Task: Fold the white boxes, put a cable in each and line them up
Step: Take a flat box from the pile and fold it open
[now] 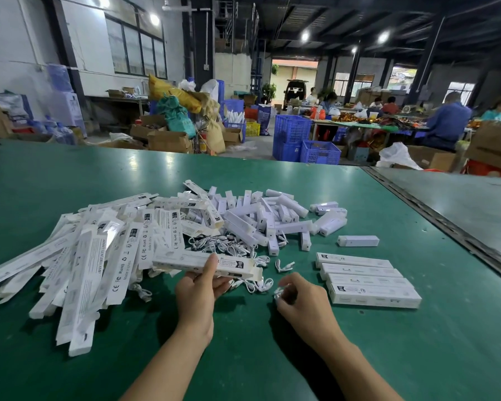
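My left hand (200, 287) grips a long folded white box (185, 263) held crosswise above the green table (243, 351), its right end flap open. My right hand (298, 299) pinches a small coiled white cable (278, 291) just off the box's open end. More loose white cables (229, 250) lie tangled behind and under the box. Several finished white boxes (370, 277) lie side by side in a row to the right. A big heap of flat unfolded box blanks (99, 256) spreads across the left.
A pile of small white lamp units (266, 218) sits behind the cables, and one lamp unit (358, 241) lies alone near the row. A seam with a second table (446, 227) runs along the right. Blue crates, cartons and seated workers fill the far floor.
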Demonstrator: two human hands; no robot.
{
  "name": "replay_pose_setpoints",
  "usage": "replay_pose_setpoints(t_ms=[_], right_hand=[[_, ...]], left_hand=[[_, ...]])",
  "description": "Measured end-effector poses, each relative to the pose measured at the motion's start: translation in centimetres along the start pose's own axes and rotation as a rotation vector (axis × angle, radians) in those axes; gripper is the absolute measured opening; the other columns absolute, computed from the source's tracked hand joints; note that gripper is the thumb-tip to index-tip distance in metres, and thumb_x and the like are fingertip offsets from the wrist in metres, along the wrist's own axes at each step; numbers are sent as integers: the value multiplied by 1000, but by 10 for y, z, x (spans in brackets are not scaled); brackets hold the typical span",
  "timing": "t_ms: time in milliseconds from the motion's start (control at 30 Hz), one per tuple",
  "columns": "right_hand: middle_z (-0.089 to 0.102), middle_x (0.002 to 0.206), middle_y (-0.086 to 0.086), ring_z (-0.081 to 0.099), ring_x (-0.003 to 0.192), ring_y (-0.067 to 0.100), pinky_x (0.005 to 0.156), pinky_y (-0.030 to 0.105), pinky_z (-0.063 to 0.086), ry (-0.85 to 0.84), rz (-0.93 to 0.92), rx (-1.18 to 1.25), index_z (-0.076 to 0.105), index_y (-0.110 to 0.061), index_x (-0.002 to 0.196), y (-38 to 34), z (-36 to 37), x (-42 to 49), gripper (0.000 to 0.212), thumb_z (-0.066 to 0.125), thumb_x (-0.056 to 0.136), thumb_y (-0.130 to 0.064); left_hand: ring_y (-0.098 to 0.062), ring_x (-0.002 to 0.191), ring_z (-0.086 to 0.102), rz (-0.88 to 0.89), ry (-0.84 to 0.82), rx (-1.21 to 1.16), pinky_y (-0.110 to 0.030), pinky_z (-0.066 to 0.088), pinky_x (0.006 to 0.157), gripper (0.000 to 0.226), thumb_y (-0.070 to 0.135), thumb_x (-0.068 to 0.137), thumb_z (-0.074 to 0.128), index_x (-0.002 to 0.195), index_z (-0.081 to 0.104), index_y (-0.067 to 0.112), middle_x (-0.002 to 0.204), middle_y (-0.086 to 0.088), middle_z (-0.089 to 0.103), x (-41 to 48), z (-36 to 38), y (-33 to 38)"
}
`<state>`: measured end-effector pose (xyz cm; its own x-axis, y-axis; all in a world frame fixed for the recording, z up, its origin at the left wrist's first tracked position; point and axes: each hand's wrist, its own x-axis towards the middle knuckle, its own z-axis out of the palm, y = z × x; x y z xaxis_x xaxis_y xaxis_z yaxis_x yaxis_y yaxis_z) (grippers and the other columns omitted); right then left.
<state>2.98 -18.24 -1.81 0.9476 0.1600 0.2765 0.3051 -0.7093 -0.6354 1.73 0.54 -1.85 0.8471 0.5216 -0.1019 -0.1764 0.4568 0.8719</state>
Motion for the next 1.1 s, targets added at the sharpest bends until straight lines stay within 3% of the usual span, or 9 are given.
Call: replay_pose_setpoints(t_ms=[133,267,333,500,667,733,867,967,1100], right_hand=[[63,73,-8,57,75,3,71,21,46,-38,10,-45,63,-28,109,4,-6,-1,27,64,82,-30],[51,113,-13,45,113,10,95,27,41,-3,-32,-246,62,-30,122,9,-9,1,43,55,89,-56],[54,122,-8,46,117,14,97,27,39,-55,-27,-264,66,-27,122,12,-8,1,45,55,90,-57],[70,102,5,60,96,17,85,25,44,-67,-64,-279,70,-5,102,16,-9,7,34,66,88,-36],[64,115,-7,56,110,16,91,29,45,-107,-36,-285,56,-35,132,16,-12,5,45,64,89,-42],[61,116,-7,53,113,16,93,28,42,-131,-83,-324,54,-37,135,16,-11,4,41,60,94,-38],[59,123,0,51,117,19,98,24,37,-159,-165,-343,64,-28,128,16,-6,6,31,51,101,-31],[57,134,4,48,126,20,106,26,35,-195,-167,-333,66,-26,125,14,-5,5,34,49,99,-40],[67,116,-4,53,116,17,97,25,39,-198,-138,-329,74,-23,109,10,-5,6,39,54,94,-52]], left_hand=[[-14,63,70,-9,4,-3,-23,57,56,16,23,91,69,91,63,8,75,-5,70,1,-1,-1],[-13,63,70,-15,4,6,-23,57,55,16,23,91,70,92,64,8,76,-5,71,1,0,-1],[-13,63,70,-16,4,8,-23,57,56,16,23,91,70,92,64,8,76,-5,71,1,0,-1],[-16,65,69,-19,-6,8,-24,58,56,16,22,91,69,91,63,8,69,0,70,-1,0,1],[-12,61,69,-21,-26,11,-22,58,55,14,20,92,68,89,62,8,62,5,71,-5,1,5],[-13,61,69,-23,-26,13,-22,57,55,14,20,93,68,89,62,8,62,5,71,-5,2,5],[-13,62,69,-27,-19,9,-22,57,55,15,21,92,69,89,62,7,63,3,71,-5,2,5],[-13,62,69,-29,-19,7,-22,57,55,15,21,92,69,90,62,7,64,3,71,-5,2,5],[-14,63,69,-34,-14,11,-22,57,55,15,21,91,69,90,63,7,66,0,71,-5,2,5]])
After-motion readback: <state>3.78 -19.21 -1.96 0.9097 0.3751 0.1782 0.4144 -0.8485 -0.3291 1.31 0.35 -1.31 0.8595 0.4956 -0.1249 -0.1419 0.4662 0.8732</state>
